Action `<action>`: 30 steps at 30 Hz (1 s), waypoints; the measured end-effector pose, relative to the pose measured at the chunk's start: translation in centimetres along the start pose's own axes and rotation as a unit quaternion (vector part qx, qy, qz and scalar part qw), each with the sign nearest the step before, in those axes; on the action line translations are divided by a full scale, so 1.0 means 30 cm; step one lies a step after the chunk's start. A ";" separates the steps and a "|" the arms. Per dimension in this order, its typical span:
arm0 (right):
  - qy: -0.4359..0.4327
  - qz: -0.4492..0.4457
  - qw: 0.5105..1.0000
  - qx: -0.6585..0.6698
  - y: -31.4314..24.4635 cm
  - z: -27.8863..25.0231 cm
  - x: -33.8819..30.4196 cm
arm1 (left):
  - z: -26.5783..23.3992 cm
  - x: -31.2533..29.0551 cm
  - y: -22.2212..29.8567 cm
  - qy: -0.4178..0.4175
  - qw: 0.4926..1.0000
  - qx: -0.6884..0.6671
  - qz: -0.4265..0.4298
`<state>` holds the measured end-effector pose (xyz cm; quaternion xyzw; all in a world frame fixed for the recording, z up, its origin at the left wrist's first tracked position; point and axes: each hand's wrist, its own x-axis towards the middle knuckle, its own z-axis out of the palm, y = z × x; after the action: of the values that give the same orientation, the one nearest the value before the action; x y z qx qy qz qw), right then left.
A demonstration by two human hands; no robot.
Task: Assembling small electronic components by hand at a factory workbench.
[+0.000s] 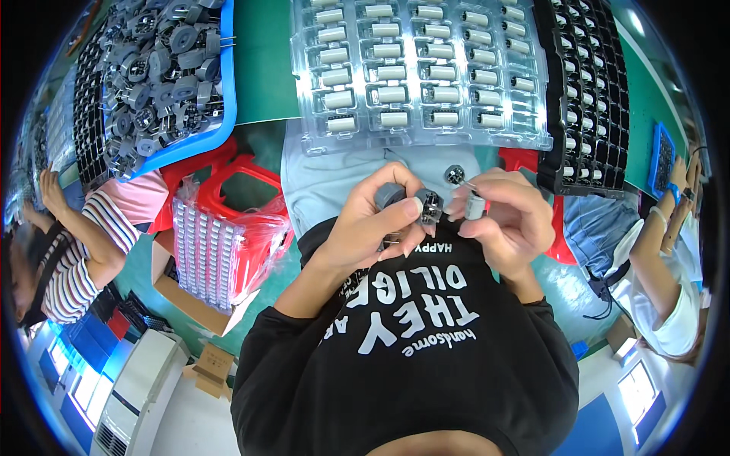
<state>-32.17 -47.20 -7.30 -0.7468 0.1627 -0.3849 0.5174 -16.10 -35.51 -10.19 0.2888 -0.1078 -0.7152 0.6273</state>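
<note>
My left hand (pixel 372 216), held in front of my black shirt, is closed around a few grey round plastic parts (pixel 389 194). One of them, a dark-faced part with metal contacts (pixel 430 207), sticks out past the thumb toward my other hand. The fingers and thumb of my right hand (pixel 513 216) pinch a small light-grey cylinder (pixel 475 206). A small round dark-faced piece with metal prongs (pixel 455 175) shows at those same fingertips; whether it is joined to the cylinder I cannot tell. Both hands are close together above my lap, their held parts nearly touching.
Ahead on the green table lies a clear plastic tray (pixel 357 137) with rows of white cylinders. To its right is a black tray (pixel 553 171) of similar cylinders. A blue bin (pixel 225 114) heaped with grey parts stands at left. People sit on both sides, near red stools (pixel 247 169).
</note>
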 end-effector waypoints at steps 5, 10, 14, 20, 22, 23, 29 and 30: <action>-0.075 -0.077 0.991 -0.077 -0.018 -0.014 0.059 | 0.014 0.022 0.009 -0.041 0.997 -0.056 0.039; -0.073 -0.112 0.979 -0.156 -0.046 0.002 0.049 | 0.044 0.006 0.028 -0.019 0.999 0.011 0.043; -0.089 -0.160 0.966 -0.183 -0.037 -0.004 0.058 | 0.020 0.001 0.025 -0.056 0.995 0.056 0.057; -0.095 -0.154 0.969 -0.168 -0.020 -0.009 0.037 | 0.040 0.002 0.029 -0.001 0.995 0.094 0.028; -0.091 -0.155 0.971 -0.161 -0.018 -0.010 0.037 | 0.038 0.006 0.029 0.001 0.994 0.103 0.031; -0.092 -0.154 0.971 -0.155 -0.019 -0.011 0.037 | 0.037 0.007 0.030 -0.012 0.995 0.099 0.030; -0.071 -0.106 0.982 -0.136 -0.023 -0.007 0.016 | 0.045 0.012 0.034 -0.028 0.995 0.091 0.020; -0.051 -0.092 0.985 -0.134 -0.023 -0.005 0.013 | 0.047 0.012 0.035 -0.029 0.995 0.092 0.015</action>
<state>-32.13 -47.25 -6.49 -0.8396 0.1171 -0.3669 0.3830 -16.01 -36.36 -8.61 0.3232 -0.1958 -0.7009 0.6049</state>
